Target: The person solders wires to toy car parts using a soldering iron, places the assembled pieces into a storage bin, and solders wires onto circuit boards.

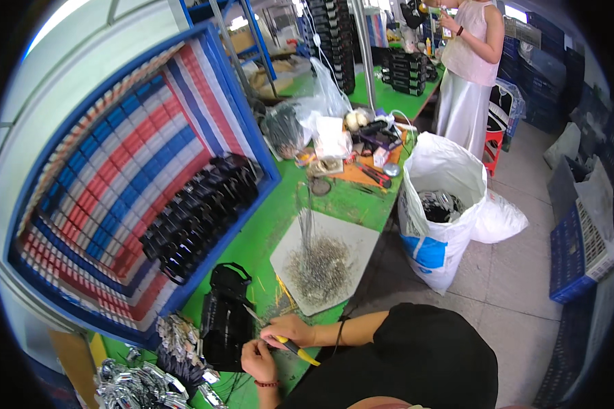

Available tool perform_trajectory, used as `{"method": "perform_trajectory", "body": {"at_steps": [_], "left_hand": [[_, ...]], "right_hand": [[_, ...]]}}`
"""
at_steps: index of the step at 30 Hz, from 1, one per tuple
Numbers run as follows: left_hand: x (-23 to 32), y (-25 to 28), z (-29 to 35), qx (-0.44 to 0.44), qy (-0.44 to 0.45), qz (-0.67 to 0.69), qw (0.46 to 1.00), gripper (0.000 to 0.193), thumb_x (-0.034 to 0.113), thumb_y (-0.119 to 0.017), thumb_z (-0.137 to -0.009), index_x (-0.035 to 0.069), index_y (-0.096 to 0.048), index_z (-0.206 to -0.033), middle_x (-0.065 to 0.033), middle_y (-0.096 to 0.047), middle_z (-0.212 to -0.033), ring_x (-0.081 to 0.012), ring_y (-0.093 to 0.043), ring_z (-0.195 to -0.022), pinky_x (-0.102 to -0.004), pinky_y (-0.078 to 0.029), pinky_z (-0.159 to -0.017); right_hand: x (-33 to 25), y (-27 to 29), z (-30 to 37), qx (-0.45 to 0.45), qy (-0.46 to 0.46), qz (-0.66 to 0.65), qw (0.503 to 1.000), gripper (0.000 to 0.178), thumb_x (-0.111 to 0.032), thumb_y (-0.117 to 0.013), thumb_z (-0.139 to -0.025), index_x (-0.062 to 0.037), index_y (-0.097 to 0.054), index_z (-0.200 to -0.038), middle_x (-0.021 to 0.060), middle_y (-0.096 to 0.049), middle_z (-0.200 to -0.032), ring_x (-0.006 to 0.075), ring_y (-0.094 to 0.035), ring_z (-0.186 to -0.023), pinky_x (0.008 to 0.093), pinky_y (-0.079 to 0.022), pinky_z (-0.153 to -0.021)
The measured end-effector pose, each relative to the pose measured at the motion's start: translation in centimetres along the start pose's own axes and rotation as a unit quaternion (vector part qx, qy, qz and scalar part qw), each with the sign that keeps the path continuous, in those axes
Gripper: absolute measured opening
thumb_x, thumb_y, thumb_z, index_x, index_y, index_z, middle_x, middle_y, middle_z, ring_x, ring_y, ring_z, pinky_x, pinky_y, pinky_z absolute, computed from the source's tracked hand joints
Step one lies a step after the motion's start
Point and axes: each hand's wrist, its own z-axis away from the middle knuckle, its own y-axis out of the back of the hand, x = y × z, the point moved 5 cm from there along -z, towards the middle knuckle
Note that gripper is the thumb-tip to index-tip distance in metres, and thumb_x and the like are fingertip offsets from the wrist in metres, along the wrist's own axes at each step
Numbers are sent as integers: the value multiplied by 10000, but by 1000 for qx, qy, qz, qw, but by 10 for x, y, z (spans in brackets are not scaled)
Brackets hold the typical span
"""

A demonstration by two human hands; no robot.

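Note:
A tool with a yellow-and-black handle (pixel 297 350) is gripped in my right hand (pixel 290 330); its thin metal end points toward a black plastic housing (pixel 226 320) on the green table. I cannot make out what kind of tool it is. My left hand (pixel 259 361) is just below the right one, at the housing's right edge. Its fingers are bent and closed together, and what they pinch is hidden. The housing lies lengthwise in front of me, its open frame end at the far side.
Loose small metal pieces are heaped on a pale board (pixel 353 238). Silvery parts (pixel 140 385) pile up near left. A blue-framed crate (pixel 269 178) with striped lining holds black housings (pixel 201 211). Right stands a white sack (pixel 433 255); beyond it, another person (pixel 471 61).

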Motion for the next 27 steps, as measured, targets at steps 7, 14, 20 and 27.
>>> {"method": "perform_trajectory", "body": {"at_steps": [7, 14, 20, 27], "left_hand": [[0, 0, -8, -7, -17, -17, 1000, 83, 69, -633, -847, 18, -622, -782, -134, -595, -750, -315, -579, -652, -408, -451, -582], [-7, 3, -2, -17, 23, 9, 1000, 50, 65, -651, -825, 33, -637, -789, -139, -609, -744, -334, -591, -651, -419, -460, -586], [-1, 8, 1, -2, -18, -16, 1000, 49, 38, -664, -832, 8, -642, -800, -124, -604, -733, -271, -600, -629, -348, -479, -592], [6, -1, -11, -21, -1, 13, 1000, 56, 45, -640, -839, 21, -622, -791, -151, -596, -750, -352, -582, -686, -423, -457, -624]], "right_hand": [[7, -4, -8, -38, 0, -16, 999, 199, -74, -717, -790, -118, -637, -967, 46, -540, -685, 239, -550, -604, 359, -415, -484], [5, -9, -4, -42, -3, -36, 998, 217, -60, -739, -769, -117, -660, -963, 45, -544, -675, 237, -550, -576, 362, -421, -477], [5, -8, 0, -71, -39, -34, 996, 234, -80, -737, -766, -131, -650, -978, 56, -517, -668, 258, -566, -589, 363, -438, -498], [10, 3, -9, -38, 10, -23, 999, 227, -41, -725, -775, -101, -655, -982, 44, -594, -688, 233, -537, -563, 339, -421, -478]]}}
